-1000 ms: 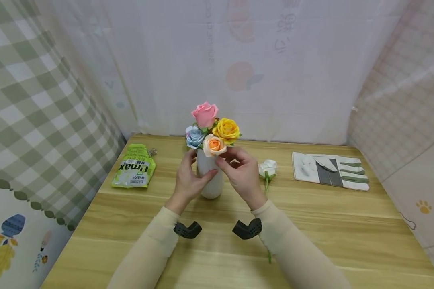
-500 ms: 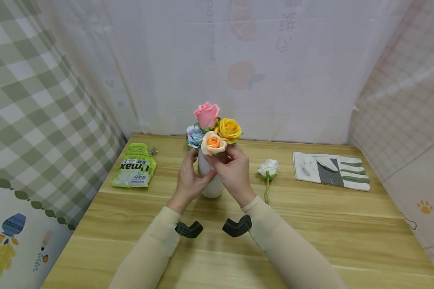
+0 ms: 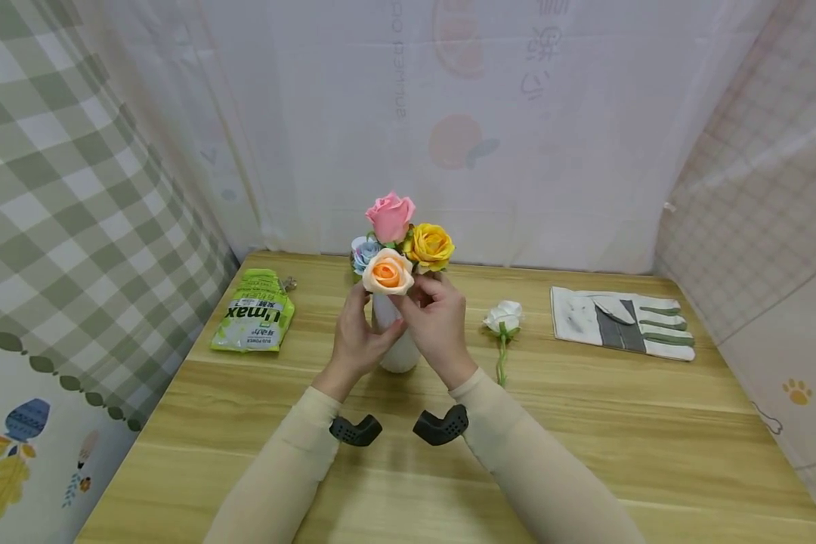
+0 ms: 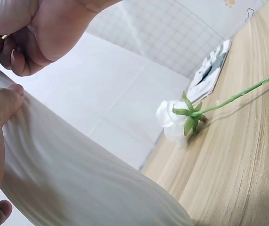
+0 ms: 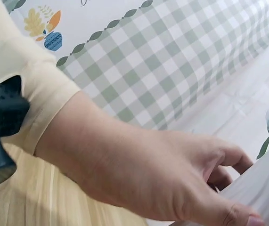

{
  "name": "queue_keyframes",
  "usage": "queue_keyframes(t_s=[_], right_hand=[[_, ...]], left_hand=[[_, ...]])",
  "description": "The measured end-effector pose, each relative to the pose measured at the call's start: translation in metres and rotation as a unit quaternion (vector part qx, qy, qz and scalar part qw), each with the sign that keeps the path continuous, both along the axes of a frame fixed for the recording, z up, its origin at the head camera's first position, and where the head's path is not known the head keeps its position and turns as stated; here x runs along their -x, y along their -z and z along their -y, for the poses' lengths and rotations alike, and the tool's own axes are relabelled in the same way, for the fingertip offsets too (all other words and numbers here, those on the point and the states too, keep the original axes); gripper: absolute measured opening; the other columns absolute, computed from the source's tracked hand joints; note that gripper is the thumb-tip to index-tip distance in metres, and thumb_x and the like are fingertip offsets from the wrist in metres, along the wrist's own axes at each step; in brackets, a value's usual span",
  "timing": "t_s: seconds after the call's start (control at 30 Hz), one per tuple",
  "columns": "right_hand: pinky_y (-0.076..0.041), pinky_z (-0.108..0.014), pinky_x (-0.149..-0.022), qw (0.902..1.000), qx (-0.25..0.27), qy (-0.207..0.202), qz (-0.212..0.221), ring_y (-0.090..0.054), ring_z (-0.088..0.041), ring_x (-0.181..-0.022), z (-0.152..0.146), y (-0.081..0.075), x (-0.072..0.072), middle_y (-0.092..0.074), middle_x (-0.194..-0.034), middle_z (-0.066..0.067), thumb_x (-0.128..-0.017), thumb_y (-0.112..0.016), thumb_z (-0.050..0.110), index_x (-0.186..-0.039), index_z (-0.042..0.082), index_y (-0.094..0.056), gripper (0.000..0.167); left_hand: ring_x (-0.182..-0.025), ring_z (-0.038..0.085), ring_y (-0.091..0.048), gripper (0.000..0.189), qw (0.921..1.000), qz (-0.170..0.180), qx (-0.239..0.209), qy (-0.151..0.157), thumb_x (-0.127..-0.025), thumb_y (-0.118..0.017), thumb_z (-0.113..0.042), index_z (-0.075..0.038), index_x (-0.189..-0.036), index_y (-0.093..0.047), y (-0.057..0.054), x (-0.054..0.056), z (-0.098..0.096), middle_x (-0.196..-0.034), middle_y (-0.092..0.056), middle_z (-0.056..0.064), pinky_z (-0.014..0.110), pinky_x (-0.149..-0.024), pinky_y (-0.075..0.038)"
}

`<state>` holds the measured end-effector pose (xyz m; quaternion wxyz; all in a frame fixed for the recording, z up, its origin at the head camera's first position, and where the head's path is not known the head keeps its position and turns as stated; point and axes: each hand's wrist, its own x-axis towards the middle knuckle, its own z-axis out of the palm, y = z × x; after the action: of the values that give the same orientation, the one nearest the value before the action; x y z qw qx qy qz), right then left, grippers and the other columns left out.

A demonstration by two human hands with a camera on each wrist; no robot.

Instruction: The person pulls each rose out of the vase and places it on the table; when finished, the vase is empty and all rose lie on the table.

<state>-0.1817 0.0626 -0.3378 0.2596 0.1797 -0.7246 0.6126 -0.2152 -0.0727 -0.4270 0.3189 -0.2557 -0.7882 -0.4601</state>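
Note:
A white ribbed vase (image 3: pixel 400 351) stands upright at the middle of the table, and my left hand (image 3: pixel 353 336) grips its upper part from the left. In the right wrist view the left hand's thumb and fingers (image 5: pixel 233 157) lie around the vase. My right hand (image 3: pixel 442 325) pinches the peach rose (image 3: pixel 388 272) just below its bloom, over the vase mouth. Its stem is hidden behind the hand. A pink rose (image 3: pixel 391 217), a yellow rose (image 3: pixel 429 246) and a blue flower (image 3: pixel 365 255) cluster behind it. The left wrist view shows the right hand's fingers (image 4: pixel 19 59) curled above the vase.
A white rose (image 3: pixel 503 316) with a green stem lies on the wooden table (image 3: pixel 585 423), right of the vase. Farther right is a grey-and-white glove (image 3: pixel 622 323). At the left lies a green packet (image 3: pixel 254 313). Fabric curtains (image 3: pixel 299 151) enclose the back and sides.
My right hand has moved left with the peach rose, which now covers part of the blue flower. The left hand keeps its hold on the vase. More of the white rose shows.

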Motion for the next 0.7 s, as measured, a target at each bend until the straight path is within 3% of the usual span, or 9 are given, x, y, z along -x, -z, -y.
queue_keyframes(t_s=[0.13, 0.23, 0.43, 0.5, 0.7], right_hand=[[-0.03, -0.022, -0.053, 0.9999, 0.003, 0.013, -0.009, -0.04, -0.024, -0.062, 0.0009, -0.0062, 0.0007, -0.044, -0.063, -0.014, -0.082, -0.071, -0.005, -0.079, -0.011, -0.068, 0.007], [-0.03, -0.02, -0.053, 0.9996, 0.022, 0.01, -0.012, -0.039, -0.018, -0.061, 0.0003, -0.0063, 0.0025, -0.042, -0.06, -0.008, -0.082, -0.07, -0.006, -0.077, -0.012, -0.067, 0.008], [-0.045, -0.018, -0.057, 0.9967, 0.075, -0.001, -0.031, -0.052, -0.008, -0.066, -0.0014, -0.0064, 0.0043, -0.059, -0.076, -0.019, -0.083, -0.067, -0.01, -0.088, -0.015, -0.068, 0.007], [-0.048, -0.018, -0.058, 0.9957, 0.087, 0.0, -0.032, -0.055, -0.007, -0.068, -0.0016, -0.0082, 0.0045, -0.062, -0.082, -0.023, -0.083, -0.067, -0.011, -0.093, -0.015, -0.069, 0.011], [-0.046, -0.017, -0.056, 0.9949, 0.095, -0.019, -0.025, -0.055, -0.008, -0.062, -0.0039, -0.011, 0.0029, -0.063, -0.075, -0.027, -0.083, -0.066, -0.012, -0.095, -0.017, -0.066, 0.013]], left_hand=[[-0.116, 0.03, -0.052, 0.072, 1.0, -0.002, -0.004, -0.002, -0.079, -0.078, -0.023, 0.002, -0.135, -0.04, 0.0013, -0.0003, 0.0001, -0.128, -0.052, 0.017, 0.049, -0.093, -0.047], [-0.116, 0.029, -0.051, 0.073, 1.0, -0.002, -0.003, -0.006, -0.081, -0.077, -0.032, 0.001, -0.135, -0.041, 0.0019, -0.0002, -0.0001, -0.128, -0.052, 0.017, 0.048, -0.092, -0.047], [-0.118, 0.025, -0.05, 0.075, 1.0, 0.005, 0.003, -0.005, -0.085, -0.068, -0.047, 0.001, -0.135, -0.041, -0.0002, 0.0009, -0.0011, -0.129, -0.052, 0.016, 0.046, -0.093, -0.046], [-0.118, 0.024, -0.05, 0.074, 0.9999, 0.01, 0.006, -0.004, -0.085, -0.07, -0.045, 0.001, -0.135, -0.04, -0.0009, 0.0014, -0.0012, -0.129, -0.051, 0.015, 0.045, -0.095, -0.046], [-0.118, 0.024, -0.05, 0.073, 0.9998, 0.015, 0.009, -0.005, -0.08, -0.079, -0.03, 0.001, -0.134, -0.04, -0.0001, 0.001, -0.003, -0.129, -0.051, 0.015, 0.045, -0.096, -0.045]])
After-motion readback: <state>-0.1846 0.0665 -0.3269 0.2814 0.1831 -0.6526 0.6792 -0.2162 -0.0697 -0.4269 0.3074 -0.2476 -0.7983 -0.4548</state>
